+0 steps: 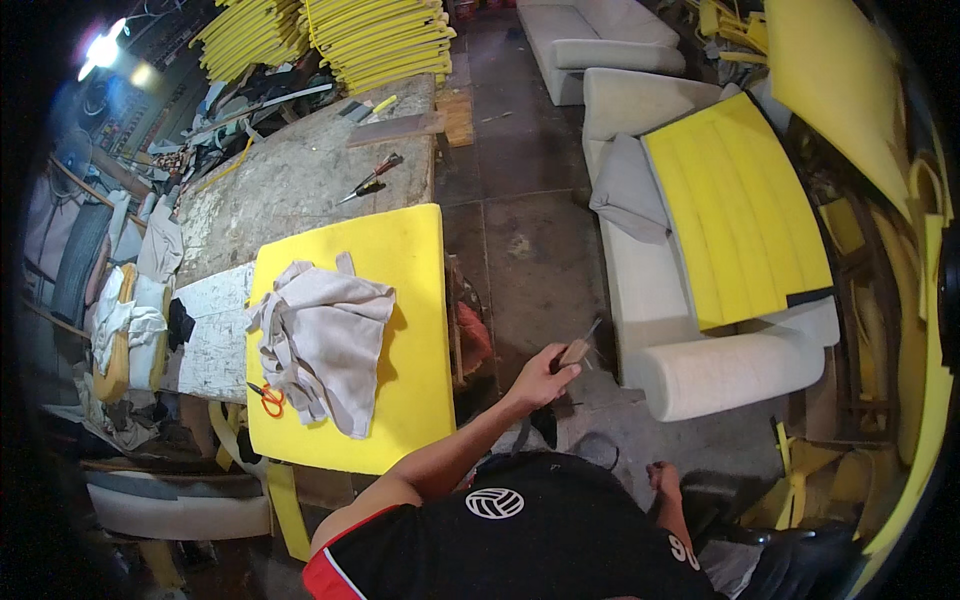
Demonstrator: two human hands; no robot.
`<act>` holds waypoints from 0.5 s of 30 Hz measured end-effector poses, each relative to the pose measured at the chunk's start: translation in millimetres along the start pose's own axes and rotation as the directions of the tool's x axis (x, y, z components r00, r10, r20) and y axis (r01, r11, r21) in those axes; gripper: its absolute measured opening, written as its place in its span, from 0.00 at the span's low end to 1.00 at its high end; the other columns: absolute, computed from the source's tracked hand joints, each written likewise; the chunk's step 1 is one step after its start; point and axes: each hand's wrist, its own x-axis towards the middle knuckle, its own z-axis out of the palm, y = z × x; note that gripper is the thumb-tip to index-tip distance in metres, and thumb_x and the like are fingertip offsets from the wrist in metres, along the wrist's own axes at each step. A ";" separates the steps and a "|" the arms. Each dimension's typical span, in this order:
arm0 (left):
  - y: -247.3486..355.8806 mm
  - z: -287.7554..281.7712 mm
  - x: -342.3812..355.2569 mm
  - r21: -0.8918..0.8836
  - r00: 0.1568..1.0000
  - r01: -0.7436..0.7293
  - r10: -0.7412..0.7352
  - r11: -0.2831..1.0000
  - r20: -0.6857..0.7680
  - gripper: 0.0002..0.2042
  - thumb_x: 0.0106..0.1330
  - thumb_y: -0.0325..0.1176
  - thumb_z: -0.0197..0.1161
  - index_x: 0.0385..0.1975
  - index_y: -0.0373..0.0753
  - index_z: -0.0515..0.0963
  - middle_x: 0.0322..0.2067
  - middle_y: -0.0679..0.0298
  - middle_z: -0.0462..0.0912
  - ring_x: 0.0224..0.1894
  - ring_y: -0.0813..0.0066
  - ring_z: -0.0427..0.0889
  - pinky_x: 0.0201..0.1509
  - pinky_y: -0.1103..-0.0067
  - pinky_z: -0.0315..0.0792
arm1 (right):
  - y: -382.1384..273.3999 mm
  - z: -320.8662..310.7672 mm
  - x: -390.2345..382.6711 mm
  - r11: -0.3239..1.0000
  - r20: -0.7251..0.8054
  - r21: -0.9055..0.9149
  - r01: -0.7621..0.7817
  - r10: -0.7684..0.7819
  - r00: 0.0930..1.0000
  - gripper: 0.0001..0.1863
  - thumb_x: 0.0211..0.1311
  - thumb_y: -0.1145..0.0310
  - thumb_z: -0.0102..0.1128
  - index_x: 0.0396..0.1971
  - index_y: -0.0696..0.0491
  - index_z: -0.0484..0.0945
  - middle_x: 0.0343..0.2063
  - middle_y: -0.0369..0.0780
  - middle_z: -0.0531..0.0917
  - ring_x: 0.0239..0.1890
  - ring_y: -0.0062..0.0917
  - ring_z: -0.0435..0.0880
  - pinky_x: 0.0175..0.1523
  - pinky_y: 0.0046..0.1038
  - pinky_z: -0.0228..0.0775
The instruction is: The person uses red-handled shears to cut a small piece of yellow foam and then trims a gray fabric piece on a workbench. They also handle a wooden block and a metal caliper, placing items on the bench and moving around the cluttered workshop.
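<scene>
My left hand (541, 380) is stretched out over the dark floor, its fingers wrapped round a tool with a wooden handle (573, 353) and a thin metal end; its exact kind does not show. Down by my right side, my right hand (660, 476) has curled fingers, and whether anything is in them is hidden. To the left of my left arm, a yellow foam slab (415, 300) lies on the workbench (300, 165). A crumpled light grey cloth (330, 340) rests on the foam. Scissors with orange handles (270, 402) lie beside the cloth at the slab's left edge.
A pale sofa (735, 370) stands on the right with a ribbed yellow foam panel (740, 210) and a folded grey cloth (630, 190) on it. Screwdriver-like tools (370, 178) lie on the workbench. Stacked yellow frames (380, 45) rise behind it; another sofa (600, 40) is farther back.
</scene>
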 end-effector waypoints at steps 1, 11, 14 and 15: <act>17.5 2.7 19.1 -0.002 0.999 -0.036 0.036 0.999 -0.006 0.19 0.64 0.33 0.63 0.53 0.36 0.69 0.30 0.67 0.74 0.20 0.82 0.69 0.25 0.81 0.67 | -13.3 -15.3 20.1 1.000 -0.047 -0.009 -0.003 0.003 0.999 0.20 0.56 0.57 0.60 0.40 0.57 0.83 0.30 0.46 0.86 0.30 0.31 0.86 0.35 0.33 0.76; 101.2 -15.2 182.8 0.114 0.994 -0.032 0.043 0.993 -0.098 0.23 0.65 0.39 0.62 0.55 0.35 0.68 0.33 0.62 0.78 0.23 0.81 0.74 0.26 0.80 0.70 | -181.2 -94.1 208.8 0.965 0.071 0.044 0.258 -0.261 0.963 0.21 0.48 0.56 0.65 0.36 0.57 0.83 0.31 0.48 0.85 0.37 0.42 0.85 0.43 0.35 0.74; 105.4 -38.6 238.9 0.127 0.983 0.054 -0.030 0.990 -0.182 0.23 0.65 0.40 0.62 0.56 0.35 0.68 0.33 0.61 0.78 0.24 0.81 0.74 0.25 0.80 0.70 | -242.8 -147.6 318.1 0.927 0.056 -0.114 0.358 -0.353 0.934 0.17 0.49 0.57 0.63 0.31 0.57 0.84 0.29 0.49 0.85 0.35 0.42 0.84 0.41 0.38 0.74; 103.5 -47.1 257.2 0.121 0.969 0.082 -0.050 0.989 -0.244 0.23 0.64 0.40 0.62 0.56 0.35 0.69 0.33 0.61 0.78 0.24 0.80 0.74 0.25 0.80 0.69 | -264.8 -166.1 354.8 0.889 0.078 -0.198 0.413 -0.406 0.910 0.17 0.49 0.58 0.63 0.31 0.57 0.84 0.29 0.49 0.85 0.33 0.40 0.84 0.40 0.37 0.74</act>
